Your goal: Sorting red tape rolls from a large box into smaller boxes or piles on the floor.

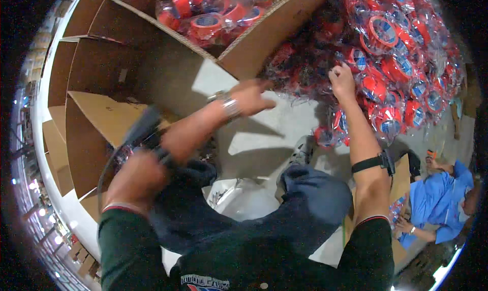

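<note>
A large heap of red tape rolls [382, 31] in clear plastic wrapping, with blue labels, lies at the upper right. At its near left edge is my right hand [341, 82], its fingers curled; whatever they may hold does not show. My left hand [251, 97], with a metal watch [229, 105] at its wrist, reaches forward left of the heap. Its fingers are apart, slightly blurred, and nothing shows in them. Ahead of it stands an open cardboard box [239, 52] with more wrapped rolls [206, 24] inside.
Open cardboard boxes [96, 67] stand along the left. White plastic sheeting [244, 199] lies between my legs. On the right, a person in a blue shirt [437, 202] works beside a carton [401, 174]. A strapped device [387, 162] sits on my right forearm.
</note>
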### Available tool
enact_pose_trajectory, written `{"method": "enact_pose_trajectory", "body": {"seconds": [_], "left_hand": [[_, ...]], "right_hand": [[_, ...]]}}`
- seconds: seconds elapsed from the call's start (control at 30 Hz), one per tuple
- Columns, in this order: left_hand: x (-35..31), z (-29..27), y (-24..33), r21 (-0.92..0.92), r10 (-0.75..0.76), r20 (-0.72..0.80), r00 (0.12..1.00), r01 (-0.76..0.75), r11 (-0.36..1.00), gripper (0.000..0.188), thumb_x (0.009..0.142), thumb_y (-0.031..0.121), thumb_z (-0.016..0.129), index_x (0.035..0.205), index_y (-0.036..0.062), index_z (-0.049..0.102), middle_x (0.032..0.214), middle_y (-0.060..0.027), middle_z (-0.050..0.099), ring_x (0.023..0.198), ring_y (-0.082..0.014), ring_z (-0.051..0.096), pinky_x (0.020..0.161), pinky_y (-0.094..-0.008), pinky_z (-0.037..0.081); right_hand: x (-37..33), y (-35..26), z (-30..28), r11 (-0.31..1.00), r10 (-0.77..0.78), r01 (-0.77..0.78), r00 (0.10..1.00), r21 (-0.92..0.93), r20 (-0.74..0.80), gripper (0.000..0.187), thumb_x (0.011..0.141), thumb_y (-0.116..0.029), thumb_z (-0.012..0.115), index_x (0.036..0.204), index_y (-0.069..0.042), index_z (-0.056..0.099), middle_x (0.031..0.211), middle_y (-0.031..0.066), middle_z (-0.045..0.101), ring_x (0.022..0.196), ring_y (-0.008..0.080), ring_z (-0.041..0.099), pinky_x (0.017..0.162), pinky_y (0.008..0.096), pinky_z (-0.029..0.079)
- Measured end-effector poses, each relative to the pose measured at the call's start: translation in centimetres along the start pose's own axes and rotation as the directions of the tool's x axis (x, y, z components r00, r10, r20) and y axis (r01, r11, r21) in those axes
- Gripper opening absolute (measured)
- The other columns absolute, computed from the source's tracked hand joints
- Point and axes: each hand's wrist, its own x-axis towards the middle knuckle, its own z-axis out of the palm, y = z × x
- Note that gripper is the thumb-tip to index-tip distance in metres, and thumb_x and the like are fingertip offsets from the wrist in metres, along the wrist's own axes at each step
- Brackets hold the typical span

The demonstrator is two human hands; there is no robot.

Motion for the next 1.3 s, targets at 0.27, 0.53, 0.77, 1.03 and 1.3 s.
{"method": "enact_pose_trajectory", "body": {"seconds": [0.27, 0.53, 0.77, 1.03, 1.3], "left_hand": [[24.2, 15.7, -2.4, 0.025, -0.131, -0.499, 0.857, 0.165, 0.986, 0.068, 0.077, 0.052, 0.057, 0.133, 0.0145, 0.047, 0.133, -0.0204, 0.047, 0.126, -0.0355, 0.041, 0.103, -0.0373, 0.035], [16.7, 11.3, -8.9, 0.190, 0.080, -0.327, 0.942, -0.017, 0.982, 0.062, 0.076, 0.051, 0.060, 0.127, 0.0163, 0.053, 0.132, -0.0174, 0.049, 0.122, -0.0334, 0.046, 0.101, -0.0384, 0.037], [-4.5, -0.3, -0.9, -0.652, 0.060, -0.147, 0.987, -0.143, 0.744, 0.041, 0.073, 0.016, 0.072, 0.108, 0.0022, 0.056, 0.090, -0.0050, 0.063, 0.076, -0.0120, 0.059, 0.067, -0.0307, 0.051], [-27.4, 2.7, 1.7, -0.755, 0.121, -0.529, 0.840, -0.531, 0.384, 0.060, 0.076, 0.030, 0.073, 0.121, 0.0036, 0.044, 0.104, -0.0025, 0.057, 0.093, -0.0087, 0.053, 0.079, -0.0256, 0.046], [-43.3, 7.4, -4.5, -0.456, -0.098, -0.794, 0.599, -0.483, 0.748, 0.093, 0.067, 0.043, 0.075, 0.139, 0.0034, 0.031, 0.138, -0.0127, 0.037, 0.128, -0.0232, 0.035, 0.108, -0.0355, 0.027]], "right_hand": [[1.9, 1.9, 3.4, 0.992, -0.078, 0.059, 0.982, -0.111, -0.171, 0.030, 0.068, -0.001, 0.055, 0.097, 0.005, 0.061, 0.123, 0.0254, 0.049, 0.109, 0.0402, 0.047, 0.096, 0.0437, 0.038], [-3.0, 0.9, -3.1, 0.942, -0.092, 0.099, 0.995, 0.322, -0.037, 0.015, 0.078, -0.014, 0.062, 0.081, 0.000, 0.063, 0.124, 0.0209, 0.053, 0.113, 0.0372, 0.051, 0.098, 0.0397, 0.038], [-8.9, -10.7, -12.1, 0.948, -0.173, 0.180, 0.984, 0.264, -0.050, 0.010, 0.077, -0.009, 0.061, 0.079, 0.001, 0.060, 0.122, 0.0181, 0.054, 0.113, 0.0337, 0.052, 0.099, 0.0380, 0.038], [-20.5, -32.1, -12.9, 0.109, -0.323, -0.274, 0.899, 0.955, 0.295, 0.025, 0.090, -0.015, 0.058, 0.110, 0.001, 0.059, 0.107, 0.0040, 0.062, 0.094, 0.0108, 0.056, 0.085, 0.0259, 0.044], [-25.6, -42.4, -11.3, 0.199, -0.352, 0.031, 0.935, 0.979, 0.042, 0.015, 0.090, -0.010, 0.052, 0.094, 0.002, 0.058, 0.110, 0.0115, 0.061, 0.097, 0.0145, 0.055, 0.089, 0.0282, 0.041]]}}
